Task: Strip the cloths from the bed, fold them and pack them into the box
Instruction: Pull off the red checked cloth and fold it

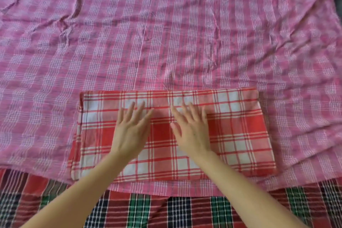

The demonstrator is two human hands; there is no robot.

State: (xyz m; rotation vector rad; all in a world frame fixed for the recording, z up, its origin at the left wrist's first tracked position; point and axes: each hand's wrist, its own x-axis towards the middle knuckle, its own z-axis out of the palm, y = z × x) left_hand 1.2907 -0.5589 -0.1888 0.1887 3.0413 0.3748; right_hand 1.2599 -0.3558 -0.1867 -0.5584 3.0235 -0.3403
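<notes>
Where it lies folded into a wide rectangle, the red cloth [240, 135], checked in red and white, sits on the near part of the pink cloth [166, 33], its long sides running left to right and its near edge just short of the pink cloth's near hem. Its far edge is a smooth fold, and at its left end the stacked layers show as thin, slightly stepped edges. Its far band is mostly white squares, its middle a fuller red. Both hands rest palm down on its top, side by side, a little left of its centre. The left hand [131, 129] has its fingers straight and spread, pointing away from the person, and grips nothing. The right hand [190, 131] lies the same way, fingers straight and fanned, thumb out toward the left hand, and also holds nothing. A narrow strip of red cloth shows between the two. Both forearms are bare and come in from the lower corners. The pink cloth, checked in pink and white, is spread wide and fills most of the view, with creases at the far left and ripples down its right side. Below its near hem a dark cloth [185, 213] in red, green and black checks shows along the bottom.
</notes>
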